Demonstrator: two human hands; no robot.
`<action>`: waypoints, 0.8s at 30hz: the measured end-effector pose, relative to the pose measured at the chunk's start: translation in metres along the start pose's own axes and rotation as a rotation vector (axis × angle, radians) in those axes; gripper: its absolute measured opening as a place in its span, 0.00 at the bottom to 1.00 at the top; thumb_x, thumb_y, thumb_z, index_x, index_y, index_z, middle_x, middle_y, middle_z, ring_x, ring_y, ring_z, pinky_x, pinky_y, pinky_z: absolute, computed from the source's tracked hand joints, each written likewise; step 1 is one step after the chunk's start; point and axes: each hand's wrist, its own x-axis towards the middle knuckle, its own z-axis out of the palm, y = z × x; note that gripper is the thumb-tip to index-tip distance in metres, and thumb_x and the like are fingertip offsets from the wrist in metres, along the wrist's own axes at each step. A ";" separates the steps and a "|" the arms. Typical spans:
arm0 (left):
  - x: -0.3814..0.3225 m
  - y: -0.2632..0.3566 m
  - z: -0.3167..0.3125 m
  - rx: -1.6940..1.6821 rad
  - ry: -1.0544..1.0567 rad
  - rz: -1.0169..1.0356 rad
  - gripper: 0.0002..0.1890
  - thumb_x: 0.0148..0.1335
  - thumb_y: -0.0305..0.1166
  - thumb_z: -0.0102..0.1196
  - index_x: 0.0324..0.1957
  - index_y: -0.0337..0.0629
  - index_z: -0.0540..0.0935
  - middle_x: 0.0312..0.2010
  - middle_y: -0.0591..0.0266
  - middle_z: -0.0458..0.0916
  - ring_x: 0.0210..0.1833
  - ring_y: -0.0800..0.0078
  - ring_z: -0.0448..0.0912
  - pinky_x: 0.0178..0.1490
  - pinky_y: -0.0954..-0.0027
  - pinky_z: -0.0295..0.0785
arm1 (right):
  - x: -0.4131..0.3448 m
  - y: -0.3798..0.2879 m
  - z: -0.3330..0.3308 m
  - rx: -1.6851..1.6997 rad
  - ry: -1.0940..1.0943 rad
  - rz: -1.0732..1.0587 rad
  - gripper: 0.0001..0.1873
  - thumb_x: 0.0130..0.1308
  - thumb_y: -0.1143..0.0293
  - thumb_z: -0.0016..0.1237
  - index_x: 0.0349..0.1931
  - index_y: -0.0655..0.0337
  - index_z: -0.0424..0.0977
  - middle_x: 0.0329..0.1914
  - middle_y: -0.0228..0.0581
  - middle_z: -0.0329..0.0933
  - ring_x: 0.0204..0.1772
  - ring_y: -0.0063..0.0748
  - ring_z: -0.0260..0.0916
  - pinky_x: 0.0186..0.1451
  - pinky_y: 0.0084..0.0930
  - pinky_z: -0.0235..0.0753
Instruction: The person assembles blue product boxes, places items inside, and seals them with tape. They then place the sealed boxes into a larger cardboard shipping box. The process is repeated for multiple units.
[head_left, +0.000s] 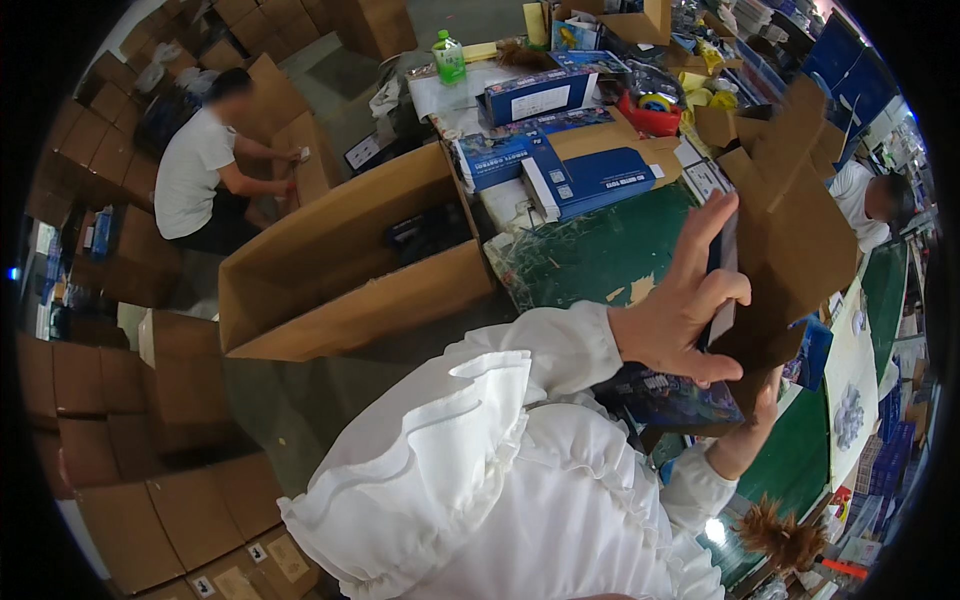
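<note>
A printed dark-blue cardboard box is in front of my chest at the right, its brown inner flaps standing up and spread. My left hand is over its near side with thumb and fingers apart; whether a fingertip touches the cardboard is hard to tell. Lower down, my right hand grips the box's lower right edge, its fingers partly hidden by the cardboard. On the green-topped table beyond lie a flattened blue box and another blue printed box.
A large open carton stands at the left, dark items inside. A red tape dispenser and a green-labelled bottle sit on the table. One person handles a carton at upper left; another is at far right. Stacked cartons line the left.
</note>
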 end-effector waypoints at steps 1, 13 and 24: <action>0.005 0.004 0.005 -0.093 0.027 0.051 0.38 0.60 0.72 0.49 0.60 0.52 0.69 0.76 0.31 0.32 0.77 0.27 0.31 0.73 0.30 0.30 | -0.002 0.001 0.008 0.088 0.099 0.097 0.36 0.73 0.53 0.42 0.74 0.66 0.54 0.72 0.52 0.62 0.72 0.46 0.63 0.76 0.39 0.58; -0.011 -0.021 0.043 -0.511 0.030 -0.378 0.41 0.72 0.61 0.37 0.74 0.40 0.51 0.67 0.50 0.54 0.75 0.59 0.49 0.77 0.58 0.39 | 0.032 0.037 -0.032 0.244 0.420 -0.042 0.36 0.77 0.39 0.28 0.68 0.62 0.64 0.68 0.43 0.68 0.68 0.43 0.66 0.73 0.41 0.63; -0.078 -0.082 0.062 -0.464 -0.137 -0.888 0.32 0.62 0.32 0.58 0.66 0.46 0.60 0.58 0.56 0.59 0.66 0.64 0.59 0.70 0.65 0.55 | 0.047 0.080 -0.032 0.125 0.224 0.321 0.27 0.72 0.64 0.50 0.69 0.57 0.61 0.61 0.38 0.72 0.63 0.36 0.71 0.64 0.30 0.72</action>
